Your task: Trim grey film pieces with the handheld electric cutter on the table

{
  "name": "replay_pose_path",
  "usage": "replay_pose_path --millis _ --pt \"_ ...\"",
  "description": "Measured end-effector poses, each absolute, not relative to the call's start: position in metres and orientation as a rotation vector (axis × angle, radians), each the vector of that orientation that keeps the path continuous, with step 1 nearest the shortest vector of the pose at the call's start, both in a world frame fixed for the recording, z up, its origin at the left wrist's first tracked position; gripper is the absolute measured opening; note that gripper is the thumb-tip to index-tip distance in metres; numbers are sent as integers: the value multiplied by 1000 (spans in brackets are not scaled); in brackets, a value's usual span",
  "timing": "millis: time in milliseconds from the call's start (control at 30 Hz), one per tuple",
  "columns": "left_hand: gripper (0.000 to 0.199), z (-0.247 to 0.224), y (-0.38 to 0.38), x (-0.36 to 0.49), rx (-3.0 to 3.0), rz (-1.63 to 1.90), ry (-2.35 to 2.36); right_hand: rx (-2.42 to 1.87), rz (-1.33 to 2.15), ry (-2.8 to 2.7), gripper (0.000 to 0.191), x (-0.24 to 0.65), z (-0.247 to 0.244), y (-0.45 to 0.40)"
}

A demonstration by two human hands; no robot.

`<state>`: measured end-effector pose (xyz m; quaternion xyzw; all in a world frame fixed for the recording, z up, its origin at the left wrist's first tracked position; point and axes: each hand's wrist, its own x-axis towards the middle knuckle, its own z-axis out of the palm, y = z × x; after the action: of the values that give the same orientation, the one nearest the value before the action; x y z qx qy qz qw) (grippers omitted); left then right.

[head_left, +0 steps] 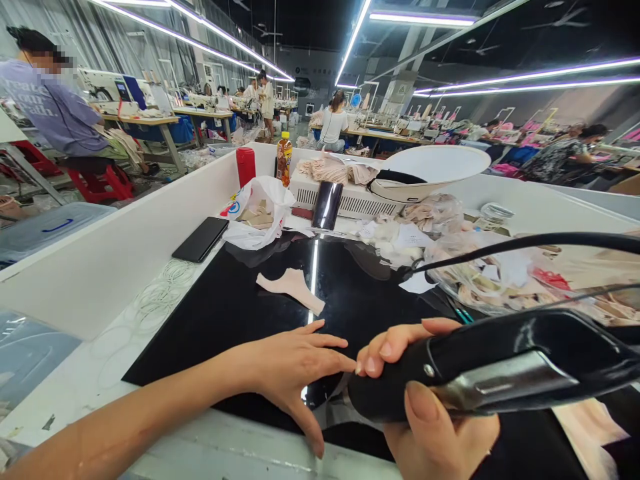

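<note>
My left hand (pixel 295 367) is spread over a glossy black sheet (pixel 240 313), fingers apart and holding nothing. Its fingertips come close to the front end of a black corded hand tool (pixel 525 340) with a shiny metal lever along its side. My right hand (pixel 430 413) is wrapped around that tool near its rounded front end. What lies under the tool's front end is hidden. Beyond my left fingers, a curved beige fabric piece (pixel 294 287) lies flat on the black sheet.
A black phone (pixel 201 239) and a white plastic bag (pixel 260 213) lie at the left. At the back are a drink bottle (pixel 285 159) and a white machine (pixel 305 190) with fabric stacked on it. Bagged fabric pieces (pixel 480 267) crowd the right. The tool's black cable (pixel 525 243) crosses there.
</note>
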<state>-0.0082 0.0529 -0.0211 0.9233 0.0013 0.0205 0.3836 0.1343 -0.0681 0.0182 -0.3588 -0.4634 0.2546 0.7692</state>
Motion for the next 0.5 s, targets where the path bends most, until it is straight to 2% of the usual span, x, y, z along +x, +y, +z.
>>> replay_pose_path --millis 167,333,500 --pt "108 -20 54 -7 2363 73 -28 -804 565 -986 33 133 18 -68" --pt "94 -13 52 -7 2374 39 18 -816 561 -979 40 126 20 -68" --pt "92 -14 51 -8 2371 72 3 -802 570 -1020 32 119 17 -69"
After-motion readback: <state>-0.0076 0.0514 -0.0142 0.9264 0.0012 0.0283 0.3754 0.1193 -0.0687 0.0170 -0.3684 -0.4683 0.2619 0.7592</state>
